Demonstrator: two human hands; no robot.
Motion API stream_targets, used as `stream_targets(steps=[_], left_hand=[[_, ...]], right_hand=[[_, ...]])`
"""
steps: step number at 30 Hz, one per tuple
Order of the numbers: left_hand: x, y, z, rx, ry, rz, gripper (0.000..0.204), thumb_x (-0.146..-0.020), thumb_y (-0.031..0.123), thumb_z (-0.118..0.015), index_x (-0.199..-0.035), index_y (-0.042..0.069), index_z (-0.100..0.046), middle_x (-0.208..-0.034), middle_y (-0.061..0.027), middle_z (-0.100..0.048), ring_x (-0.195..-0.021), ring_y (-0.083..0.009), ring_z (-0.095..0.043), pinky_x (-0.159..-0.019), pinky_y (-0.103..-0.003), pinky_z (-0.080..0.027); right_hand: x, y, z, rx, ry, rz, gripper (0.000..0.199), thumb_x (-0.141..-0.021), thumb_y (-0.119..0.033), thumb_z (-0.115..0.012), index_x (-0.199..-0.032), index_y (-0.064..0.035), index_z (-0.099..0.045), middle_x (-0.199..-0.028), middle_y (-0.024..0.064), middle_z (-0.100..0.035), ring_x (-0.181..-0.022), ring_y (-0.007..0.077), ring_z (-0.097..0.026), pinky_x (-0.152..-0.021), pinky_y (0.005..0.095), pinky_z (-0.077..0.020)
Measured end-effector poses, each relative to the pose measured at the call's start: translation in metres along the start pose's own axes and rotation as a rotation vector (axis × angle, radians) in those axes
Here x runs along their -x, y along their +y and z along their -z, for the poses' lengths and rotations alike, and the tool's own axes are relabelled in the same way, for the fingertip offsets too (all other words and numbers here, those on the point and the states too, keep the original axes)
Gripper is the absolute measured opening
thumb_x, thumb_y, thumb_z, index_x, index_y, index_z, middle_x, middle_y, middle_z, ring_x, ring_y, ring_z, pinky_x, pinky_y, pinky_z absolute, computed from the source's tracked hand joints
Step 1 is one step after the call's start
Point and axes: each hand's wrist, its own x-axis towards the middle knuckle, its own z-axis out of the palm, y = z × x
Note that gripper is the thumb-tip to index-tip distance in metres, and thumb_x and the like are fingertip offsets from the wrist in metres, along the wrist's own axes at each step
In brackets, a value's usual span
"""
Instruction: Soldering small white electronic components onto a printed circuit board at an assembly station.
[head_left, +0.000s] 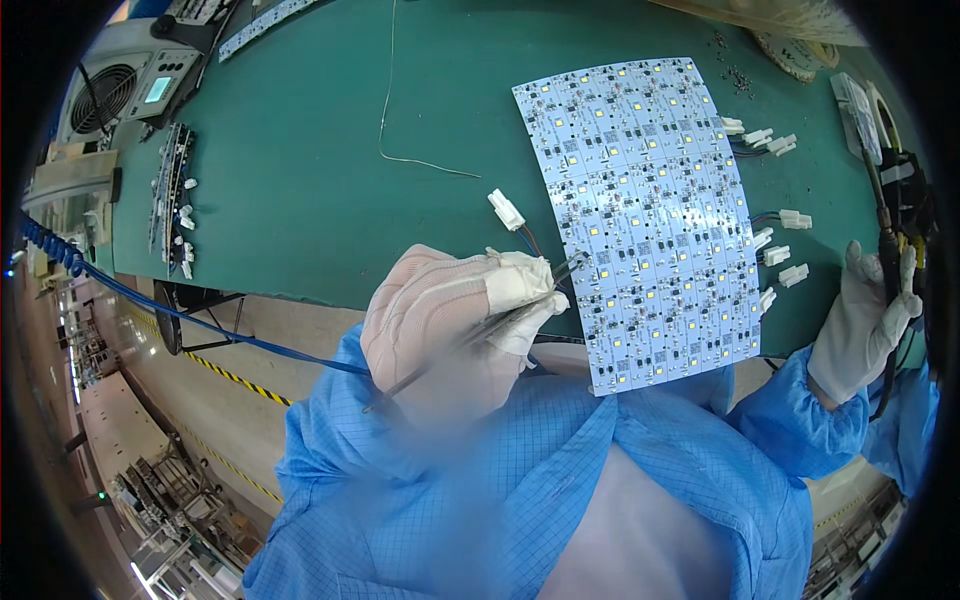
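Observation:
My left hand, in a pale glove with white fingertips, is closed round metal tweezers. Their tips reach the left edge of a white LED circuit panel, which bears rows of small yellow chips. Just above those fingers, a white connector on dark and brown wires sticks out from the panel's left side. Over at the far right, my gloved right hand has its fingers and thumb round the dark handle of what looks like a soldering iron; part of the grip is hidden.
Several white connectors on wires line the panel's right edge. A thin wire lies on the green mat. Stacked boards and a grey device with a fan stand left. Blue tubing crosses there. Small parts are scattered at top right.

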Motion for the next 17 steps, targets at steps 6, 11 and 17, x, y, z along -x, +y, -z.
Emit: stream_targets(steps=[6, 11, 17], left_hand=[[-0.001, 0.0, -0.002, 0.02, 0.016, 0.015, 0.029, -0.068, -0.001, -0.08, -0.092, 0.003, -0.065, -0.089, -0.0105, -0.07, -0.076, -0.0214, -0.063, -0.069, -0.033, -0.051], [-0.004, 0.0, 0.009, 0.068, -0.082, 0.049, 0.029, -0.068, -0.002, -0.079, -0.092, 0.003, -0.064, -0.088, -0.0116, -0.07, -0.075, -0.0208, -0.063, -0.07, -0.032, -0.051], [-0.002, -0.004, 0.006, 0.1, -0.061, 0.011, 0.029, -0.069, -0.001, -0.079, -0.094, 0.003, -0.064, -0.089, -0.0118, -0.07, -0.077, -0.0216, -0.064, -0.072, -0.033, -0.051]], right_hand=[[0.0, -0.001, 0.002, -0.016, -0.016, 0.012, 0.065, -0.098, -0.048, -0.042, -0.138, 0.0024, -0.035, -0.101, 0.0181, -0.063, -0.102, 0.0285, -0.06, -0.105, 0.0452, -0.0396], [-0.003, 0.002, 0.006, -0.096, -0.094, 0.019, 0.062, -0.098, -0.045, -0.045, -0.138, 0.0021, -0.036, -0.098, 0.0164, -0.062, -0.099, 0.0272, -0.06, -0.108, 0.0488, -0.037], [0.001, -0.002, 0.003, -0.116, -0.106, -0.043, 0.061, -0.095, -0.046, -0.051, -0.14, -0.0091, -0.031, -0.105, 0.0093, -0.049, -0.11, 0.0249, -0.047, -0.113, 0.048, -0.0258]])
